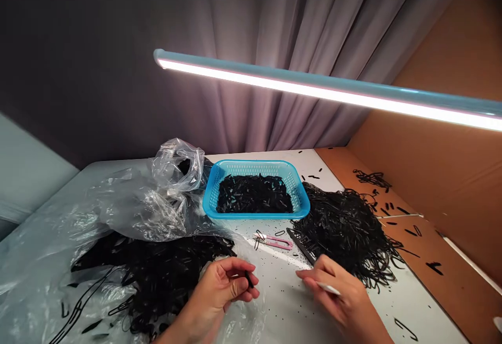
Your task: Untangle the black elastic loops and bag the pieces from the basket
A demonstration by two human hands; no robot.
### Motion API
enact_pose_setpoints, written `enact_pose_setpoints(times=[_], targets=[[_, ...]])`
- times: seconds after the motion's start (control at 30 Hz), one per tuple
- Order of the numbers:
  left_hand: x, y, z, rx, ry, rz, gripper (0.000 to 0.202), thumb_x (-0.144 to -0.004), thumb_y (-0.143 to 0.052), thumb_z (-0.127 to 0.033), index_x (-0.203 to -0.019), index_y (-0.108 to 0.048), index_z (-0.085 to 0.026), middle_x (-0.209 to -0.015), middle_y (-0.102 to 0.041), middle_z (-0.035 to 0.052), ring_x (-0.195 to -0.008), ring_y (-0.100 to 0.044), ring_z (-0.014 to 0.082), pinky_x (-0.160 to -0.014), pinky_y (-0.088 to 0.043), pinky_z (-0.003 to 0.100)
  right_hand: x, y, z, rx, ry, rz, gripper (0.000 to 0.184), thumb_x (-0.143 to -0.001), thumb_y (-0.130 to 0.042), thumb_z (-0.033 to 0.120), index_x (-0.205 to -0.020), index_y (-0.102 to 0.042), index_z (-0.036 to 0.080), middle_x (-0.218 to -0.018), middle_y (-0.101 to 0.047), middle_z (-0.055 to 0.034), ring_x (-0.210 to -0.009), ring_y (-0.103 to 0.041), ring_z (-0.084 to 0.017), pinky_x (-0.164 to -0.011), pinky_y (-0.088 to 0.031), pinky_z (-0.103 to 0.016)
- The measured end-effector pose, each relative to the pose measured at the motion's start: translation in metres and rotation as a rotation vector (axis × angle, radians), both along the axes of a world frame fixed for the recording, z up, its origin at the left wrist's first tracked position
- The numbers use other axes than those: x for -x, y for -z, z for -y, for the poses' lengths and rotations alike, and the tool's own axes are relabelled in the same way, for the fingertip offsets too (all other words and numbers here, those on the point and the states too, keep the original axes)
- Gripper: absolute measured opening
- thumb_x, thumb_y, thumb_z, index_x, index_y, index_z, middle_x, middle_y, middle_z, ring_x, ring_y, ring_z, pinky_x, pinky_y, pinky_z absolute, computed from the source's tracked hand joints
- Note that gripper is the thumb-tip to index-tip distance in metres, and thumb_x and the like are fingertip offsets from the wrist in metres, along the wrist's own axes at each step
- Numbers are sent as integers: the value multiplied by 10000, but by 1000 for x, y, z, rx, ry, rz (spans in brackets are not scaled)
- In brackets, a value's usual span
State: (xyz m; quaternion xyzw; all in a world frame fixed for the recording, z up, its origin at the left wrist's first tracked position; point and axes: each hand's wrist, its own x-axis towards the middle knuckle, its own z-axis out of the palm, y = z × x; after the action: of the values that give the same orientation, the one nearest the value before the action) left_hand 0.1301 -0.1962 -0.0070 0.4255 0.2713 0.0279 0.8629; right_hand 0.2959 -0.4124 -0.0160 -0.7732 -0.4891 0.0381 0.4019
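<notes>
My left hand (pixel 225 286) is closed, pinching a small black rubbery strip (pixel 249 279) between thumb and fingers. To its right, my right hand (pixel 339 291) is curled around a slim white stick-like tool (pixel 328 288); its working end is hidden by the fingers. Beyond the hands lie pink-handled thread snips (pixel 274 241) and a dark tapered tool (pixel 301 246) whose kind I cannot tell. A pile of black strips (pixel 164 271) rests on clear plastic beside my left hand. Black looped strands (pixel 341 224) are heaped past my right hand.
A blue basket (pixel 257 216) with short black pieces inside stands at the back centre. Crumpled clear plastic bags (pixel 141 208) cover the left of the table. A lit tube lamp (pixel 314 85) hangs across the view. Loose black bits lie on the brown board (pixel 427 250) at right.
</notes>
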Motion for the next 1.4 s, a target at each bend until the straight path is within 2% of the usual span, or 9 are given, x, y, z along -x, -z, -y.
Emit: enact_pose_setpoints(times=[0.07,0.13,0.27,0.33,0.43,0.67,0.9,1.2,1.4], targets=[[3,-4,2,36,-27,-10,247,-736,-834,-248,-926,-723,-136,-841,-734,52,-747,-701,143,-701,-507,225,0,0,-9,62,-42,34,247,-957,-509,229,-798,-695,195,-750,-595,-54,-604,-597,-147,-538,-505,-238],[7,-9,4,67,-57,-22,255,-697,-862,-250,-881,-724,-139,-820,-733,46,-727,-704,146,-684,-509,222,2,-4,-12,30,-61,-25,221,-968,-488,188,-840,-668,202,-809,-627,-56,-663,-638,-149,-596,-536,-236],[10,-16,6,65,-99,-28,296,-651,-889,-262,-854,-710,-142,-760,-724,35,-682,-705,154,-625,-500,215,26,-15,-19,-267,-55,-203,223,-905,-598,99,-1062,-644,251,-953,-705,-53,-815,-713,-178,-697,-598,-250],[11,-16,7,31,-118,-13,312,-651,-889,-268,-866,-701,-144,-740,-720,31,-667,-704,159,-605,-494,213,45,-17,-30,-388,-29,-255,294,-822,-690,47,-1012,-632,262,-897,-720,-29,-801,-721,-182,-676,-609,-244],[11,-15,9,-10,-142,18,287,-650,-887,-259,-813,-683,-138,-707,-712,27,-648,-696,161,-588,-486,211,69,-16,-47,-465,-33,-296,290,-799,-662,1,-945,-602,244,-866,-720,-34,-723,-722,-175,-619,-611,-248],[14,-12,10,-121,-168,105,223,-673,-868,-250,-767,-699,-137,-633,-718,30,-572,-646,132,-568,-491,208,73,-22,-57,-285,-141,-108,272,-778,-624,-23,-895,-557,214,-998,-734,-68,-824,-739,-170,-682,-595,-199],[15,-12,8,-211,-213,81,266,-607,-904,-309,-706,-718,-146,-595,-713,23,-528,-646,141,-534,-498,213,72,-30,-65,-347,-197,-84,243,-794,-611,-11,-905,-595,204,-992,-746,-81,-797,-707,-192,-683,-577,-297],[15,-14,8,-238,-195,46,261,-607,-904,-296,-689,-710,-142,-588,-705,24,-514,-632,134,-528,-485,210,76,-29,-61,-324,-203,-89,264,-800,-574,-28,-908,-572,213,-1022,-744,-76,-765,-698,-178,-650,-548,-307],[15,-12,12,-198,-194,90,250,-664,-874,-268,-726,-663,-149,-605,-679,1,-534,-619,116,-546,-482,201,76,-33,-74,-383,-184,399,203,-871,-580,8,-966,-582,187,-927,-799,-91,-694,-750,-175,-512,-492,-274]])
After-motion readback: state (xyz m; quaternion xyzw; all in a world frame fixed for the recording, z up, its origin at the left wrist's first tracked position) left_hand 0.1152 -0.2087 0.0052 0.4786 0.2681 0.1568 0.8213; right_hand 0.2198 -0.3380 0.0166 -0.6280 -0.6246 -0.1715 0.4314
